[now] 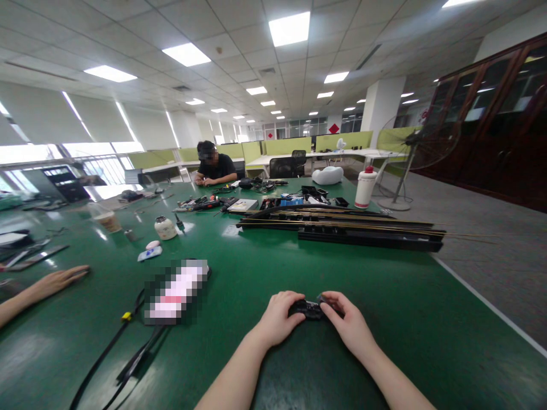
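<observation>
On the near side of the green bench (pixel 405 296), slightly right of centre, the person's two hands meet at a small black part (pixel 311 311). The left hand (pixel 280 312) has its grip closed on the part's left end; the right hand (pixel 343 312) has a narrow grip on its right end, thumb and fingers drawn together. To the left lies a device with a blurred screen (pixel 177 293), and beyond it another person's hand (pixel 66 278) rests on the bench. Long black rails (pixel 371 239) lie on the far right.
</observation>
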{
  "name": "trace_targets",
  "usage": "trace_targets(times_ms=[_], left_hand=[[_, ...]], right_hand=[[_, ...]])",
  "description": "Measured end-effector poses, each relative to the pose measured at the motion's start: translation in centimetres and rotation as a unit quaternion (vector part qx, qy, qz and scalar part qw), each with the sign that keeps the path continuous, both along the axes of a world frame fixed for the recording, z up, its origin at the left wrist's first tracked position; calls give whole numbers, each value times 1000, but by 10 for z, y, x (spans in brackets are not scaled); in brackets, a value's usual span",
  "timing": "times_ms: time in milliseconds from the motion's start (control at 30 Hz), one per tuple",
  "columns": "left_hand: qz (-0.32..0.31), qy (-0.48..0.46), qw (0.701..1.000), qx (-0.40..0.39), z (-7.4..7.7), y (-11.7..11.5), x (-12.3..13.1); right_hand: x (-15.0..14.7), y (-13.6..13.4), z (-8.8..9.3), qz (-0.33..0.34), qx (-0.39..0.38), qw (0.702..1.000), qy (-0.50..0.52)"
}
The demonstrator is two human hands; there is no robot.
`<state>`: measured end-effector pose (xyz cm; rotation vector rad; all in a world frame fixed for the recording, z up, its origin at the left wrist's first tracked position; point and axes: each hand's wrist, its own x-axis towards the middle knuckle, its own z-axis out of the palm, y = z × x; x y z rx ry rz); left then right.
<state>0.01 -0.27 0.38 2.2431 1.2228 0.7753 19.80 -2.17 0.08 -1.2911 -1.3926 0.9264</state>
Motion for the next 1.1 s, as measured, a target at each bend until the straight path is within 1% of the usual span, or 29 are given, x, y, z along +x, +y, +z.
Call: trace_targets(times_ms=[167,500,767,1100], left_hand=[[-3,6,1000,4,-2,1,-1],[-4,5,1000,0,-1,0,-2],[0,1,1000,0,-4,0,-2],[-5,0,1000,-6,-3,1,-3]], right_hand=[[1,3,-5,-20,8,999,49],[1,6,-7,-62,3,991,120],[3,6,-5,-79,-9,985,153],[5,7,-5,-93,-23,980,174]])
